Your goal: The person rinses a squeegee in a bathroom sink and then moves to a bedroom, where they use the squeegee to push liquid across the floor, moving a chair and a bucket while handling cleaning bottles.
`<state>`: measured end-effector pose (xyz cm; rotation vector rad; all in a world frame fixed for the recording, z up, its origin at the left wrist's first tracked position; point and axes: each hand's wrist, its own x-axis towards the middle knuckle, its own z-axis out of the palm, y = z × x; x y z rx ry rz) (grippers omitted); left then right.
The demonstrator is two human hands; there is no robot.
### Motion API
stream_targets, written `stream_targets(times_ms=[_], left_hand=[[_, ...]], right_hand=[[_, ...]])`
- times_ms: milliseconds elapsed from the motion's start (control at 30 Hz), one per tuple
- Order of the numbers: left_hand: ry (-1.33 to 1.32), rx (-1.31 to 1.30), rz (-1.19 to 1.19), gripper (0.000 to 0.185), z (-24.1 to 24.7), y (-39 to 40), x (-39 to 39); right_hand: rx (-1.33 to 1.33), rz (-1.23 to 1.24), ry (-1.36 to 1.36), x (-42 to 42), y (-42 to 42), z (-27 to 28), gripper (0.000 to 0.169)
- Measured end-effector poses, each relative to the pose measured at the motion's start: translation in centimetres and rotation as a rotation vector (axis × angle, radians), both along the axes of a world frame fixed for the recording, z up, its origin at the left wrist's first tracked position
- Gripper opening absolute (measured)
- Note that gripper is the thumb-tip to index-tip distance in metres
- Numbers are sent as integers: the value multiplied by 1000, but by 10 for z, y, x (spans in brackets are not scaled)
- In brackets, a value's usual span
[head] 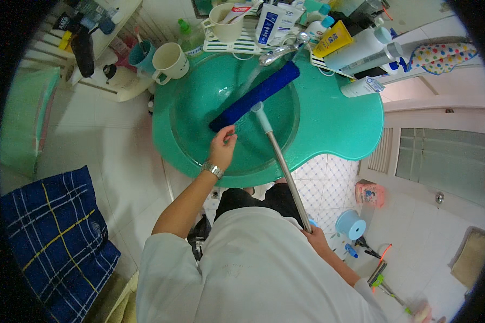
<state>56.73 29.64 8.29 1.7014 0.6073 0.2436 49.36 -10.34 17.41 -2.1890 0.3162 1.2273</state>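
Observation:
A flat mop head with a dark blue pile cover [256,95] lies slantwise above the basin of a green washbasin [339,133]. Its pale joint [259,109] leads to a metal pole [286,167] that runs back towards my body. My right hand [317,239] is closed around the pole's near end, beside my waist. At the mop head's lower left end is my left hand [223,146], fingers curled, a metal watch on the wrist; whether it grips the cover is unclear. Water streams from the chrome faucet [275,55] behind the mop head.
Cups such as a white mug [170,61], tubes and bottles crowd the basin's back edge. A white tube [361,87] lies on the right counter. Left hangs a blue plaid cloth [60,242]. A blue stool [350,225] stands on the floor near a white door [428,181].

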Motion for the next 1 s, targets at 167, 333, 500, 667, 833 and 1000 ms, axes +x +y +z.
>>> stream_targets(times_ms=[167, 333, 500, 667, 833, 1000], left_hand=[[-57, 97, -6, 27, 16, 12, 1], [18, 183, -65, 29, 51, 22, -6], [11, 298, -75, 29, 61, 31, -15], [-8, 386, -78, 29, 71, 36, -15], [-48, 502, -105, 30, 87, 42, 9], [-270, 665, -196, 32, 134, 14, 83]], right_hand=[[106, -4, 95, -16, -36, -26, 27], [124, 74, 107, 6, -15, -11, 26], [111, 135, 156, 28, 3, -4, 27], [72, 205, 247, 35, -12, -22, 33], [71, 199, 155, 21, -18, -18, 32], [115, 154, 168, -4, -63, -49, 33]])
